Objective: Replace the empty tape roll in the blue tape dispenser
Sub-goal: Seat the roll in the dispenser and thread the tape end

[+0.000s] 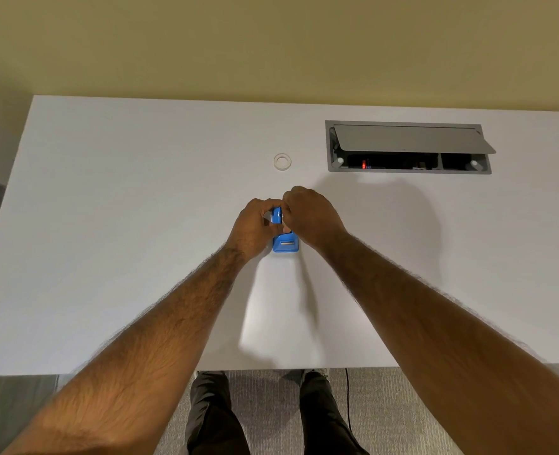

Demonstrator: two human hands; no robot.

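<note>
Seemingly midway, the blue tape dispenser [285, 245] sits on the white desk [107, 224], the left hand [253, 226] gripping its side and the right hand [311, 216] curled over its top, grasp unclear, while a clear ring [282, 161], perhaps the empty core, lies beyond it.

— Where did the tape dispenser [285, 245] stand?
— On the bench [107, 224], about mid-width, between the two hands: left hand [255, 228] on its left, right hand [311, 216] on its right.
— And the ring [282, 161]?
— Behind the dispenser, apart from it. The cable box [408, 148] sat in the bench, right of the ring.
</note>
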